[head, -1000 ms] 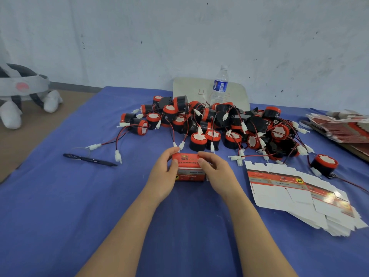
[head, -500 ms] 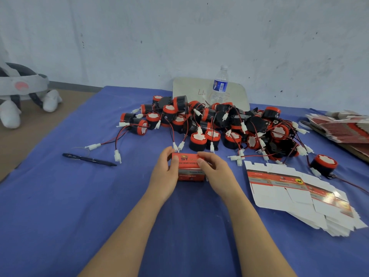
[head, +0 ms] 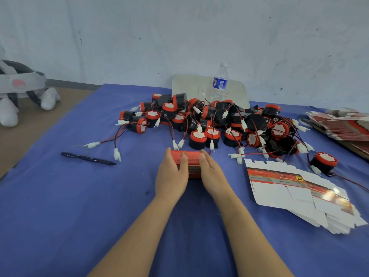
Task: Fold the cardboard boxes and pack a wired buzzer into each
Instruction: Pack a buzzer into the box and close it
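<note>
A small red cardboard box (head: 192, 159) sits on the blue cloth in front of me, held between both hands. My left hand (head: 172, 174) grips its left end, thumb across the top. My right hand (head: 213, 172) grips the right end with fingers along its side. Behind the box lies a heap of black-and-red wired buzzers (head: 215, 124) with white connectors. One more buzzer (head: 325, 162) stands apart at the right. A fanned stack of flat unfolded box blanks (head: 295, 194) lies to the right of my hands.
A black pen (head: 87, 158) lies at the left on the blue cloth (head: 60, 206). A water bottle (head: 220, 80) stands on a pale board (head: 187, 86) by the wall. More flat red blanks (head: 343, 124) are piled far right. A white headset (head: 18, 90) lies on the floor, left.
Both hands have closed in along the box; the thumbs now lie closer together on its top. The box has rolled slightly, showing its red face. Nothing else moved.
</note>
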A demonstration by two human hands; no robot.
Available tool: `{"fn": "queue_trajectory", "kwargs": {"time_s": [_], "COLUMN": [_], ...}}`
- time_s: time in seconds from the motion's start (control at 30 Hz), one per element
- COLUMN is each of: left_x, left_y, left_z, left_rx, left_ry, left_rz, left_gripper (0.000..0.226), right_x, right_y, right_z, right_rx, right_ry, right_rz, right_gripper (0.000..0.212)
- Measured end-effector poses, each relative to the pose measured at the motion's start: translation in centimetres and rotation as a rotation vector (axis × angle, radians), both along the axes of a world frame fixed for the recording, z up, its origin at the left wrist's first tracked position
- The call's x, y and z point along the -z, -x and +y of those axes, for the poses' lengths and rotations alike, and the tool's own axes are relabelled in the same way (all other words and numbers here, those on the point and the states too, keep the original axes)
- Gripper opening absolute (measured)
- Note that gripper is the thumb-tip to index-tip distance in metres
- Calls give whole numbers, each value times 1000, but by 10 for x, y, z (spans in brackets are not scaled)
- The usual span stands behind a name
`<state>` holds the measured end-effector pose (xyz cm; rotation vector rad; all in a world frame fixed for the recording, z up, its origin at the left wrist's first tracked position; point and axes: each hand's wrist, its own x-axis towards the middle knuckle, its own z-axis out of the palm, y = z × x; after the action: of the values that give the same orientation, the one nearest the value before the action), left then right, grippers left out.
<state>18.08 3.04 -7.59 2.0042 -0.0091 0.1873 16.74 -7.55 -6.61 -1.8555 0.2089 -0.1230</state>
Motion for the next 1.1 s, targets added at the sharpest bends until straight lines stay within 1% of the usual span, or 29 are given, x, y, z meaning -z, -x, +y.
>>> {"fn": "queue_trajectory", "kwargs": {"time_s": [0.17,0.33,0.6,0.67,0.8,0.87,1.0,1.07,1.1], "left_x": [1,0,-1,1,1,-1,-6,-6,-6], "left_y": [0,0,-1,-1,1,0,1,1,0], "left_z": [1,2,2,2,5,8,10,9,8], "left_rx": [19,32,43,45,37,56,103,71,48], "left_ry": [-29,-18,-26,-2,131,118,104,75,33], "left_rz": [-8,-11,-12,-3,16,32,66,78,73], "left_gripper": [63,63,56,52,47,49,60,57,51], "right_x": [-2,-1,-1,-1,0,0,-1,-1,-1], "right_y": [-1,0,-1,-1,0,0,-1,-1,-1], "right_z": [-3,-4,-5,-5,-3,-3,-4,-4,-4], "right_rx": [-10,-12,-9,-6,18,35,22,15,16], "right_ry": [44,108,130,131,72,42,144,165,171], "right_rz": [8,7,2,-3,-2,-15,-11,-15,-16], "right_gripper": [46,48,46,45,44,42,43,44,45]}}
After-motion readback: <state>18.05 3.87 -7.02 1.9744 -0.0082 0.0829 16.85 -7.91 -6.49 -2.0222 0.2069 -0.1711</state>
